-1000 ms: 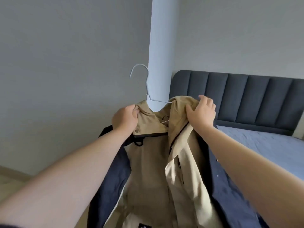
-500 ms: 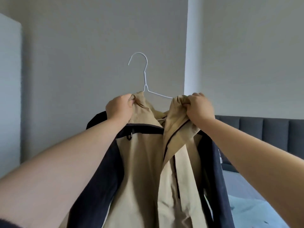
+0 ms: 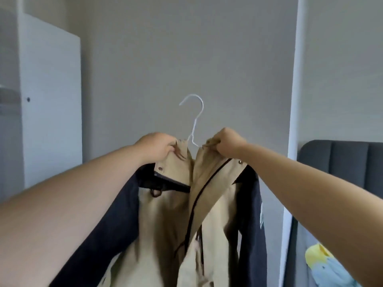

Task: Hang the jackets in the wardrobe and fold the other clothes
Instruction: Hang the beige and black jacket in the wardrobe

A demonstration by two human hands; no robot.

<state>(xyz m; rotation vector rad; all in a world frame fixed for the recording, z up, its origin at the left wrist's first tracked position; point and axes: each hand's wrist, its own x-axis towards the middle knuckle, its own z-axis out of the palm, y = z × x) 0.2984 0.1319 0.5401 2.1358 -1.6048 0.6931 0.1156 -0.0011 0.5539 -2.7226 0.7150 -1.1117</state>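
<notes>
A beige jacket (image 3: 172,220) with navy sleeves hangs on a white wire hanger (image 3: 194,119) held up in front of me. The hanger's hook sticks up between my hands. My left hand (image 3: 156,146) grips the left side of the collar. My right hand (image 3: 227,143) grips the right side of the collar. The jacket's front is open and its lower part runs out of view at the bottom.
A white wardrobe door (image 3: 50,100) with a small dark knob stands at the left. A grey wall is straight ahead, with a white vertical post (image 3: 294,79) to its right. The dark padded headboard (image 3: 339,162) of a bed is at the right, with a yellow and blue cloth (image 3: 323,264) below it.
My view has swung left, away from the bed and toward the wardrobe. Both hands keep their grip on the collar and have carried the jacket along; the two collar sides are closer together.
</notes>
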